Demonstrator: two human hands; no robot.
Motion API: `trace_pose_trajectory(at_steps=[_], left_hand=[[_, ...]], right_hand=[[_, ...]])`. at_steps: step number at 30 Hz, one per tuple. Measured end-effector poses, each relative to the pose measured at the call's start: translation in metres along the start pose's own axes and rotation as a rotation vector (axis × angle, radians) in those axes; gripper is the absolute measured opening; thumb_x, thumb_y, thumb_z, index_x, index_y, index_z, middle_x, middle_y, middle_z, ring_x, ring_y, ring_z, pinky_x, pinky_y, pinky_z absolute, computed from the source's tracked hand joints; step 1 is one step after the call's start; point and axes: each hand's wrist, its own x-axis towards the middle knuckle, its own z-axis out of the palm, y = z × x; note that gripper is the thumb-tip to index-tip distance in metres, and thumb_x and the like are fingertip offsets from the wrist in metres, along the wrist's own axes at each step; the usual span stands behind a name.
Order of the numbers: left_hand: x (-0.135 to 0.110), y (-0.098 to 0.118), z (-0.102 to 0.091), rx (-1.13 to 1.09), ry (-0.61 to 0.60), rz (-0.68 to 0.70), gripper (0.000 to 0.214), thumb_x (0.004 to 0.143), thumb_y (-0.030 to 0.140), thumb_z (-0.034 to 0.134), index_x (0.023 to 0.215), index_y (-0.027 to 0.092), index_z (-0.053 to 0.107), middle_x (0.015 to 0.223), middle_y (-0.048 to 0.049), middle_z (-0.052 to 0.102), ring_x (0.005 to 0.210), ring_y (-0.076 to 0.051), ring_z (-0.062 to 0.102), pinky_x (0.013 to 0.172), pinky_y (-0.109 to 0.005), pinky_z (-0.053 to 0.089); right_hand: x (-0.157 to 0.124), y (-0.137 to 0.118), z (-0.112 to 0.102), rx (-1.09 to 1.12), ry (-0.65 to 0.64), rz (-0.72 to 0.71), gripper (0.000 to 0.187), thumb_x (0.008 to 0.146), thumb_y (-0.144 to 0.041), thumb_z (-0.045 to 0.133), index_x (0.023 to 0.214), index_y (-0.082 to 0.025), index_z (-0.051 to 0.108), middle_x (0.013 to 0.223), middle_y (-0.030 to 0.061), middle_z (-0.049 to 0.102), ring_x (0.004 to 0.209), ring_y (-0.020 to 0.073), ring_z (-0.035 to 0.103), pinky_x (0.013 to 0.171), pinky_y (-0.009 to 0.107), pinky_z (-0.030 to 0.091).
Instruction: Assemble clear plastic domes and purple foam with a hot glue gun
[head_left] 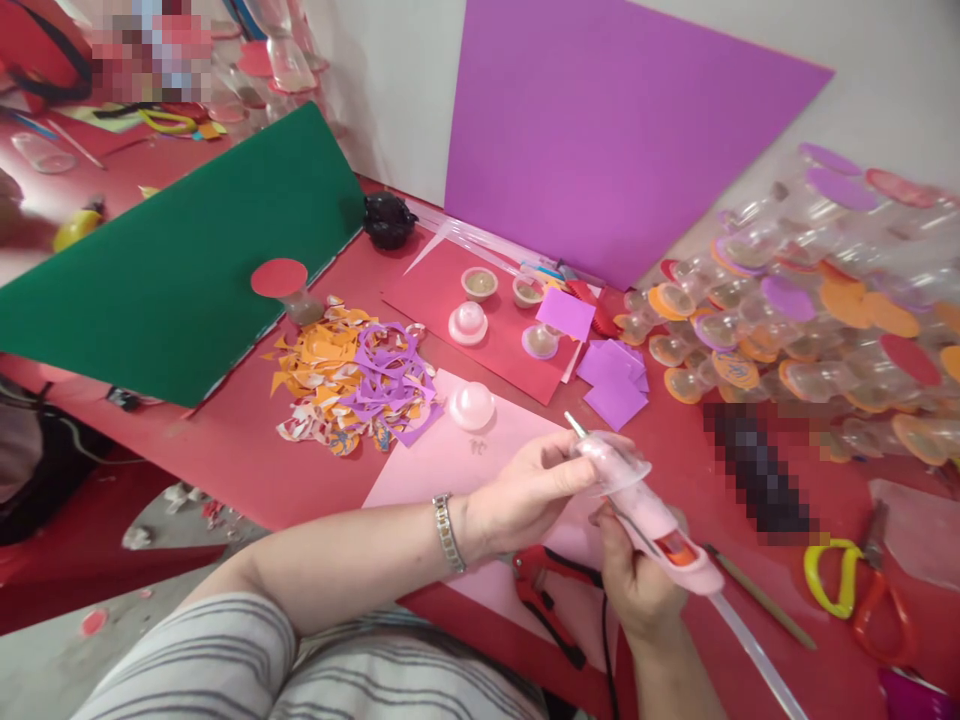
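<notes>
My right hand is wrapped round the grip of a pink hot glue gun, whose metal nozzle points up and left. My left hand, with a metal watch strap at the wrist, pinches a small clear plastic cup held against the gun's front. Both hands hover over a pale pink sheet on the red table. A clear glue stick sticks out of the gun's back toward the lower right.
A pink dome lid lies on the pink sheet beside paper scraps. Small cups sit on a red sheet. Purple squares, a pile of capped cups, a green board, a purple board, scissors and red pliers surround me.
</notes>
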Motion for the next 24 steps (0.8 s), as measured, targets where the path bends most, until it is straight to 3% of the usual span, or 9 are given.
trace_pose_trajectory(at_steps=[3, 6, 10, 14, 17, 21, 24], left_hand=[[0.0, 0.001, -0.001, -0.003, 0.011, -0.007, 0.058, 0.064, 0.057, 0.091, 0.101, 0.014, 0.076, 0.098, -0.0098, 0.072, 0.085, -0.017, 0.063, 0.085, -0.03, 0.048], [0.001, 0.0, -0.006, 0.028, 0.016, 0.021, 0.055, 0.066, 0.052, 0.091, 0.103, 0.014, 0.074, 0.096, -0.0075, 0.071, 0.077, -0.013, 0.062, 0.074, -0.025, 0.049], [0.002, -0.002, -0.014, 0.118, -0.071, -0.044, 0.064, 0.074, 0.052, 0.085, 0.123, 0.018, 0.065, 0.075, -0.0004, 0.066, 0.052, -0.011, 0.06, 0.051, -0.022, 0.047], [-0.002, 0.001, -0.015, 0.166, -0.055, -0.07, 0.065, 0.074, 0.045, 0.087, 0.129, 0.021, 0.061, 0.084, -0.0022, 0.069, 0.056, -0.011, 0.063, 0.051, -0.022, 0.048], [-0.004, 0.003, -0.013, 0.161, -0.055, -0.082, 0.064, 0.074, 0.042, 0.088, 0.129, 0.023, 0.061, 0.097, -0.0054, 0.071, 0.067, -0.014, 0.067, 0.058, -0.024, 0.053], [-0.003, 0.004, -0.012, 0.194, -0.046, 0.004, 0.06, 0.071, 0.042, 0.09, 0.122, 0.02, 0.068, 0.103, -0.0071, 0.071, 0.081, -0.016, 0.068, 0.071, -0.027, 0.055], [-0.002, 0.003, -0.013, 0.173, -0.081, -0.049, 0.072, 0.072, 0.045, 0.088, 0.134, 0.021, 0.061, 0.097, -0.0061, 0.071, 0.07, -0.015, 0.066, 0.063, -0.026, 0.053]], right_hand=[[0.002, -0.004, 0.001, 0.03, -0.04, 0.02, 0.033, 0.098, -0.044, 0.056, 0.08, -0.019, 0.068, 0.08, 0.0103, 0.072, 0.072, 0.023, 0.071, 0.064, 0.035, 0.058], [0.001, -0.011, 0.001, 0.232, -0.12, 0.141, 0.034, 0.099, -0.04, 0.057, 0.072, -0.021, 0.068, 0.064, 0.0039, 0.068, 0.058, 0.018, 0.066, 0.056, 0.029, 0.054], [-0.005, -0.02, 0.003, 0.647, -0.182, 0.564, 0.044, 0.097, -0.047, 0.059, 0.061, -0.022, 0.06, 0.056, 0.0011, 0.061, 0.051, 0.0157, 0.058, 0.053, 0.029, 0.052], [-0.006, -0.027, 0.005, 0.977, -0.218, 0.903, 0.053, 0.091, -0.055, 0.065, 0.054, -0.021, 0.049, 0.05, -0.0021, 0.049, 0.046, 0.012, 0.048, 0.049, 0.029, 0.048], [0.0, -0.032, 0.005, 1.107, -0.206, 0.955, 0.054, 0.088, -0.056, 0.068, 0.054, -0.021, 0.045, 0.047, -0.0043, 0.044, 0.043, 0.0096, 0.043, 0.044, 0.025, 0.043], [0.006, -0.034, 0.004, 1.131, -0.186, 0.924, 0.054, 0.088, -0.056, 0.069, 0.056, -0.02, 0.046, 0.047, -0.0051, 0.044, 0.043, 0.0081, 0.04, 0.042, 0.022, 0.036], [0.003, -0.03, 0.004, 1.054, -0.183, 0.82, 0.053, 0.091, -0.054, 0.066, 0.055, -0.021, 0.048, 0.049, -0.0028, 0.048, 0.045, 0.0103, 0.044, 0.043, 0.025, 0.04]])
